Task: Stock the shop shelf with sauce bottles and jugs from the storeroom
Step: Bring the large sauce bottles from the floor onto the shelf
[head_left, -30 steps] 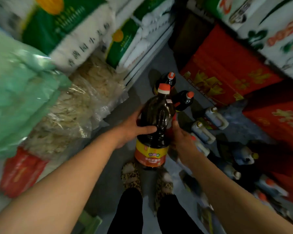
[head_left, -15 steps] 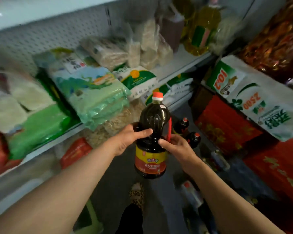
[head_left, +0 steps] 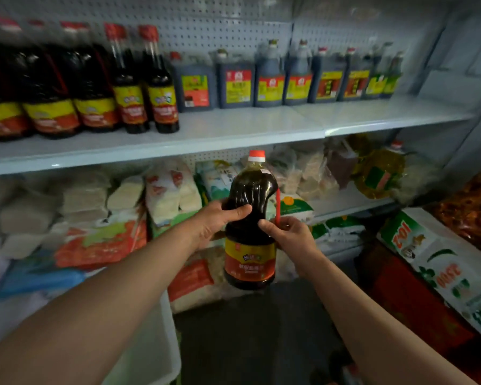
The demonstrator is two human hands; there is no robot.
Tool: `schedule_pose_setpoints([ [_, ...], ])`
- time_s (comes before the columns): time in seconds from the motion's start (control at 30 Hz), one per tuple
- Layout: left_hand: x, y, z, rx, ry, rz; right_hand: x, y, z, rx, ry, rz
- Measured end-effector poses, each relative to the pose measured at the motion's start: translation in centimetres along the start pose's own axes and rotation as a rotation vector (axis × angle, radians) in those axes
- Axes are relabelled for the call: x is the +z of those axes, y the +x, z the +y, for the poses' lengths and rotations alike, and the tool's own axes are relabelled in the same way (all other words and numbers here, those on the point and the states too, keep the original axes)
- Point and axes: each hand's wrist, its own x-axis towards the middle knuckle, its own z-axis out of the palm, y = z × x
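Note:
I hold a large dark sauce bottle (head_left: 250, 218) upright in the air, below the front edge of the white shelf (head_left: 233, 129). It has a red cap, a red side handle and a yellow-and-red label. My left hand (head_left: 220, 220) grips its waist from the left. My right hand (head_left: 286, 236) grips it from the right by the handle's lower end. On the shelf stand big dark bottles (head_left: 50, 87) at the left, two slimmer bottles (head_left: 145, 90) beside them, and several square dark jugs (head_left: 270, 79) along the back.
Bare shelf board lies in front of the jugs, from the middle to the right. The lower shelf (head_left: 345, 204) carries bagged noodles and rice (head_left: 161, 195) and an oil jug (head_left: 381, 173). Red boxes (head_left: 406, 298) and a printed sack (head_left: 450, 270) stand at the right.
The bottle has come up from the floor to just under the sauce shelf. My view rose from the floor bottles and feet to the shelf rows. Both hands kept their grip.

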Motion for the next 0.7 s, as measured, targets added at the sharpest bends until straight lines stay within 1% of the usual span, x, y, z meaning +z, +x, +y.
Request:
schedule_pose_setpoints([
  [0.2, -9.0, -2.6, 4.7, 0.067, 0.001, 0.122, 7.5, 2.0, -7.5, -0.166, -0.037, -0.056],
  [0.43, -22.8, -5.1, 9.6, 0.168, -0.02, 0.266, 20.8, 5.7, -15.3, -0.316, -0.024, -0.065],
  [0.53, -29.2, -6.2, 10.7, 0.194, 0.01, 0.329, 26.9, 6.9, -18.2, -0.358, 0.0, -0.103],
  [0.7, -38.8, -7.7, 11.6, 0.262, -0.001, 0.423, 36.3, 9.0, -22.9, -0.464, -0.013, -0.23],
])
